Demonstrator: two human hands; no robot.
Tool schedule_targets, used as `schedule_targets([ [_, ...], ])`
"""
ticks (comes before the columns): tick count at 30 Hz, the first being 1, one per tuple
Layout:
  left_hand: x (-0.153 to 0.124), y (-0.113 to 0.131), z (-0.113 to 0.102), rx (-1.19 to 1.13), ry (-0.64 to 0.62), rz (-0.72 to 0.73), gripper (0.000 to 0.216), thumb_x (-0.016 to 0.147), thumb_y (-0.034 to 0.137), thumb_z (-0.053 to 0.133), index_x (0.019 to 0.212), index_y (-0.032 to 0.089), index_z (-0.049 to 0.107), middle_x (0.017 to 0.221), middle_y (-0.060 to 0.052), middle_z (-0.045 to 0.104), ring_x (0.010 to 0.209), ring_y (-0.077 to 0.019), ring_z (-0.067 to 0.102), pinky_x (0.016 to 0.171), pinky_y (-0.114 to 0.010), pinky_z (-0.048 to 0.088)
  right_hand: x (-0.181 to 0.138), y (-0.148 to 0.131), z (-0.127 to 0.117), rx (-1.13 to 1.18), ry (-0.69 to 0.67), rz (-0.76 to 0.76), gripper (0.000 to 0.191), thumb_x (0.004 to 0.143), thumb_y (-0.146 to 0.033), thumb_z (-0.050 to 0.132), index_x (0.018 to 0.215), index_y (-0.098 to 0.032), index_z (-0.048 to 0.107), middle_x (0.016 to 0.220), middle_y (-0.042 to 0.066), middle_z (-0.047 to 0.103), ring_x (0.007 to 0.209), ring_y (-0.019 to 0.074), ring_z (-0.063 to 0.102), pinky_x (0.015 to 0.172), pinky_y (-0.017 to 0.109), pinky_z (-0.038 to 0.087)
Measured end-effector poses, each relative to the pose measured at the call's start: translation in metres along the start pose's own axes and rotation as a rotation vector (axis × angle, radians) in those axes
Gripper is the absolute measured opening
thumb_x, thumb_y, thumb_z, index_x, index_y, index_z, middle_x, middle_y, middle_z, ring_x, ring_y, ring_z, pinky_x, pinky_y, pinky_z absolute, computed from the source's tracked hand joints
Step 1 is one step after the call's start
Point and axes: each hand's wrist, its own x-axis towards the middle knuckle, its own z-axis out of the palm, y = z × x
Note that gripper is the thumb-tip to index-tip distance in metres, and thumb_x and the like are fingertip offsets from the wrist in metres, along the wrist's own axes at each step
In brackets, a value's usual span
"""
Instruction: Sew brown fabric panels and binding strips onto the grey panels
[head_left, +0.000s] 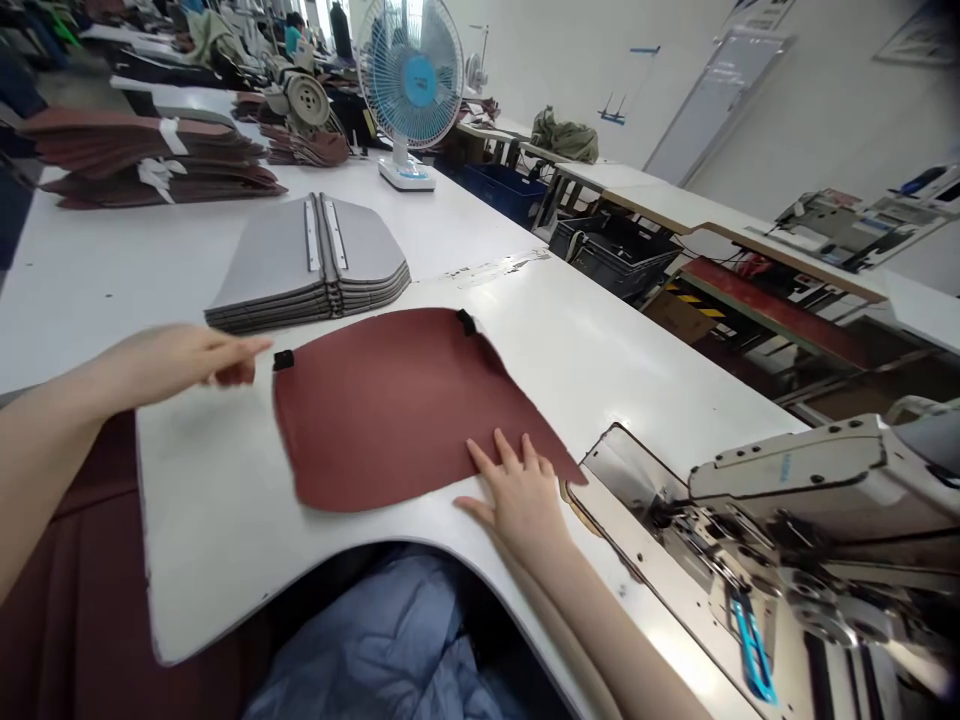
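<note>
A maroon fabric panel [390, 405] lies flat on the white worktable [217, 500], with a small black tab at its left corner [283, 360] and another at its top edge [466, 322]. My right hand [521, 495] rests flat on the panel's lower right edge, fingers stretched out. My left hand [187, 362] hovers just left of the panel near the left black tab, index finger pointing toward it and the other fingers curled; nothing shows in it.
A stack of grey panels [311, 265] sits behind the maroon piece. Piles of maroon pieces [150, 160] lie at the far left. A blue desk fan [411, 85] stands at the back. A sewing machine [817, 530] is at the right.
</note>
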Motion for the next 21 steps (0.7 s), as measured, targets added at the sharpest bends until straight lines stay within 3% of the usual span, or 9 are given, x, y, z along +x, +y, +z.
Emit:
schedule_targets([
  [3,0.032,0.026,-0.019,0.153,0.371,0.257,0.052,0.098,0.053,0.032,0.109,0.018,0.068,0.124,-0.002,0.066,0.109,-0.0177,0.056,0.091,-0.024,0.037,0.014,0.014,-0.002,-0.058,0.027,0.011,0.044,0.1,-0.047,0.048,0.138,-0.027,0.058,0.15,0.015,0.049,0.139,0.0449,0.042,0.099,0.051,0.043],
  [5,0.063,0.048,-0.025,0.29,0.418,0.428,0.052,0.1,0.047,0.03,0.129,0.016,0.06,0.149,-0.006,0.048,0.13,-0.0196,0.044,0.105,-0.029,0.03,0.021,0.017,-0.002,-0.093,0.007,0.021,0.033,0.102,-0.024,0.042,0.127,-0.021,0.064,0.149,0.016,0.051,0.14,0.039,0.042,0.1,0.045,0.043],
  [7,0.093,0.068,-0.024,0.375,0.379,0.482,0.056,0.1,0.045,0.031,0.142,0.011,0.047,0.158,-0.013,0.035,0.14,-0.0226,0.033,0.112,-0.037,0.024,0.024,0.016,-0.002,-0.116,-0.023,0.062,0.038,0.098,-0.009,0.037,0.125,-0.016,0.064,0.15,0.016,0.049,0.141,0.036,0.042,0.1,0.042,0.043],
  [10,0.124,0.093,-0.012,0.416,0.342,0.441,0.058,0.096,0.042,0.041,0.138,0.002,0.049,0.149,-0.02,0.045,0.133,-0.0256,0.039,0.11,-0.043,0.026,0.024,0.015,-0.003,-0.083,-0.026,0.13,0.056,0.093,-0.005,0.038,0.146,-0.02,0.048,0.153,0.012,0.046,0.14,0.0352,0.043,0.099,0.042,0.044],
  [13,0.135,0.109,-0.001,0.423,0.335,0.384,0.05,0.09,0.036,0.049,0.124,0.0,0.06,0.131,-0.019,0.059,0.119,-0.023,0.047,0.102,-0.037,0.032,0.022,0.018,-0.002,-0.015,0.021,0.253,0.069,0.093,-0.018,0.045,0.158,-0.032,0.027,0.153,0.009,0.047,0.138,0.0387,0.043,0.099,0.048,0.043],
  [17,0.129,0.125,-0.006,0.424,0.271,0.298,0.049,0.085,0.041,0.052,0.114,0.004,0.065,0.099,-0.006,0.071,0.089,-0.0145,0.054,0.082,-0.024,0.038,0.022,0.03,0.002,0.013,0.067,0.368,0.06,0.096,-0.035,0.044,0.155,-0.034,0.036,0.151,0.012,0.046,0.136,0.0416,0.041,0.1,0.051,0.04],
  [19,0.117,0.132,-0.018,0.371,0.284,0.257,0.052,0.087,0.045,0.045,0.113,0.004,0.065,0.089,-0.001,0.069,0.081,-0.0125,0.055,0.078,-0.022,0.038,0.023,0.041,0.002,0.007,0.059,0.304,0.054,0.098,-0.034,0.041,0.152,-0.032,0.042,0.15,0.014,0.046,0.134,0.0408,0.043,0.098,0.051,0.041],
  [21,0.101,0.139,-0.033,0.222,0.337,0.264,0.059,0.087,0.05,0.04,0.115,0.003,0.063,0.093,0.001,0.068,0.084,-0.0124,0.056,0.08,-0.021,0.04,0.024,0.051,0.002,0.007,0.044,0.227,0.049,0.1,-0.027,0.039,0.149,-0.03,0.047,0.142,0.016,0.052,0.125,0.0362,0.052,0.093,0.047,0.044],
])
